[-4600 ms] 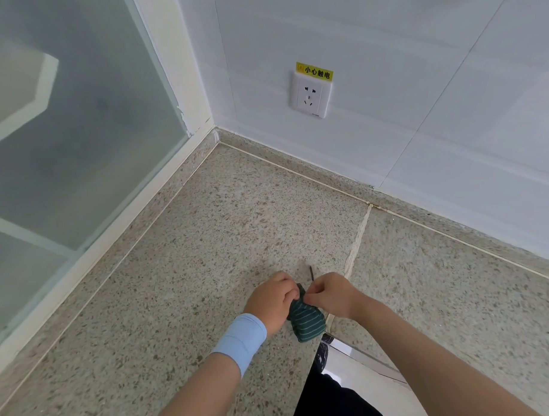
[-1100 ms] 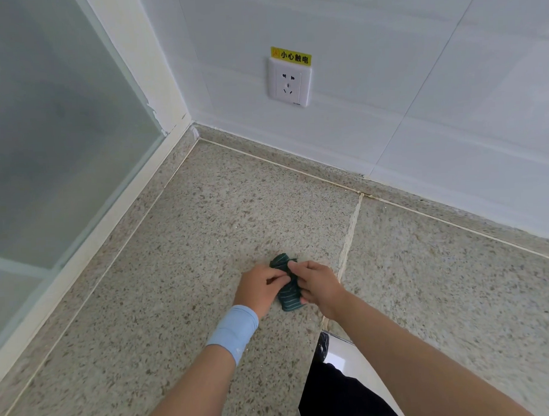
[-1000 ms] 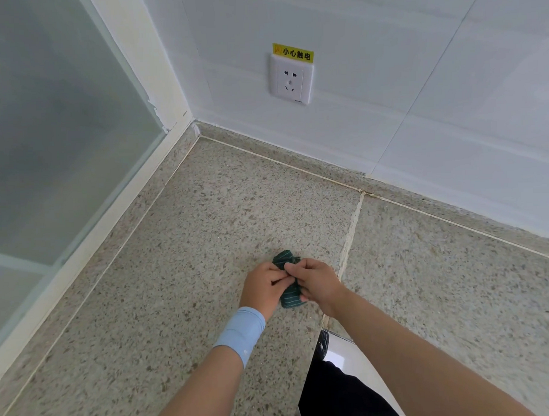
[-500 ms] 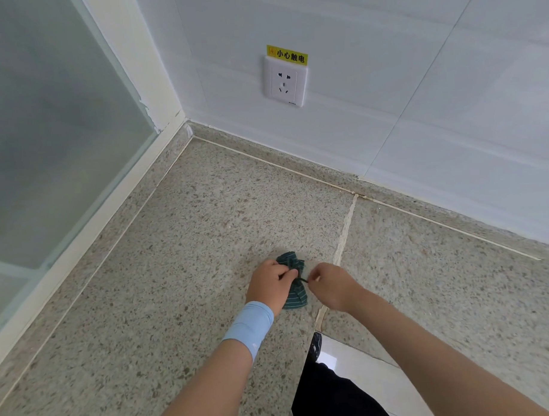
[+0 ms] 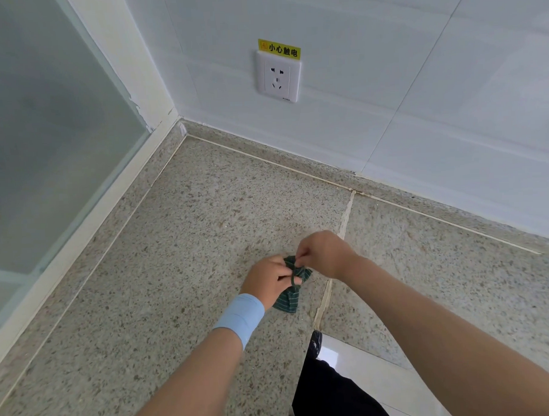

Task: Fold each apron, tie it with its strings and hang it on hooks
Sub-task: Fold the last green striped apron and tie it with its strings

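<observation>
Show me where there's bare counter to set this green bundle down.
Widest bare patch: speckled stone counter between the frosted glass pane and the left hand. Also free: right of the grout seam, up to the white tiled wall. Crowded near the front edge, where the right hand pinches the string of the folded green striped apron.

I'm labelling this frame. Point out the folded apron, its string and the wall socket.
folded apron (image 5: 288,300), head view, on its striped lower end.
string (image 5: 292,277), head view, on its dark loop.
wall socket (image 5: 278,77), head view, middle of its white faceplate.
</observation>
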Tool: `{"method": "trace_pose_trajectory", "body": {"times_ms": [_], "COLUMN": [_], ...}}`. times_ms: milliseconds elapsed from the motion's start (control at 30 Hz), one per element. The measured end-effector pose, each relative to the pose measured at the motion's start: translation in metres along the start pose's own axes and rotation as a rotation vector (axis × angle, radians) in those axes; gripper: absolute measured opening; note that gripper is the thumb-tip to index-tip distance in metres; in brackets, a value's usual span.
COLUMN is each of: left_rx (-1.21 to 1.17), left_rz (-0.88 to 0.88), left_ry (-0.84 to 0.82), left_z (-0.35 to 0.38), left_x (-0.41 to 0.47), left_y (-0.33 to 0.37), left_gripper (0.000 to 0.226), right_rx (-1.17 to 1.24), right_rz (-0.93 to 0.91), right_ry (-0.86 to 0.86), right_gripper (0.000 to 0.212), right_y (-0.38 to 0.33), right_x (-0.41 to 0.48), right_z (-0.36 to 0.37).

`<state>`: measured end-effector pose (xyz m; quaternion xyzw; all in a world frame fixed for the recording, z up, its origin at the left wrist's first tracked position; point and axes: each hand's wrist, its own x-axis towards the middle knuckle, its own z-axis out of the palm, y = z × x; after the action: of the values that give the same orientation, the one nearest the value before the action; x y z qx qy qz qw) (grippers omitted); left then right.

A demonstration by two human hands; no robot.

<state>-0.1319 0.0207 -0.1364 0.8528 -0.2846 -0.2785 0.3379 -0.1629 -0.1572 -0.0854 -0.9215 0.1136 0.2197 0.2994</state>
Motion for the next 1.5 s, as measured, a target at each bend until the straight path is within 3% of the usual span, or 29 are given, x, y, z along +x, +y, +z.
{"method": "trace_pose_trajectory", "body": {"times_ms": [133,233,500,700,967,1100,1300,1500], "left_rx": [-0.205,-0.377,-0.369,-0.454,-0.82,-0.824,-0.978,-1.151], "left_rz": [-0.162,-0.266,-0.297,-0.409,-0.614,-0.657,-0.813,-0.877], "left_ry": [0.183,0.236,0.198,-0.008,0.044,0.075,0.108,0.173], "left_z": [0.012,0.021,0.023,0.011,0.011,0.016,0.021,0.019], "left_x": [-0.01,-0.012,-0.017,-0.016,-0.022,-0.022,-0.026,-0.033], "left_y": [-0.009,-0.005,0.009,0.02,0.018,0.013,0.01,0.018], "left_gripper": [0.02,0.014,0.012,0.023,0.025,0.022,0.02,0.016], "right_rx": [0.397,0.488,0.662,0.427,0.204,0.073,-0.179,0.032], "right_rz": [0.169,0.185,0.196,0.084,-0.137,-0.188,-0.153,0.012], "right_ry": [0.081,0.075,0.163,0.443,0.619,0.47,0.171,-0.013], "right_gripper": [0.017,0.015,0.012,0.035,0.009,0.006,0.027,0.038], "right_y": [0.013,0.013,0.016,0.006,0.007,0.009,0.012,0.014], "right_x": [-0.021,-0.037,-0.048,-0.06,-0.056,-0.056,-0.056,-0.055], "right_z": [0.034,0.055,0.068,0.084,0.097,0.089,0.074,0.06]}}
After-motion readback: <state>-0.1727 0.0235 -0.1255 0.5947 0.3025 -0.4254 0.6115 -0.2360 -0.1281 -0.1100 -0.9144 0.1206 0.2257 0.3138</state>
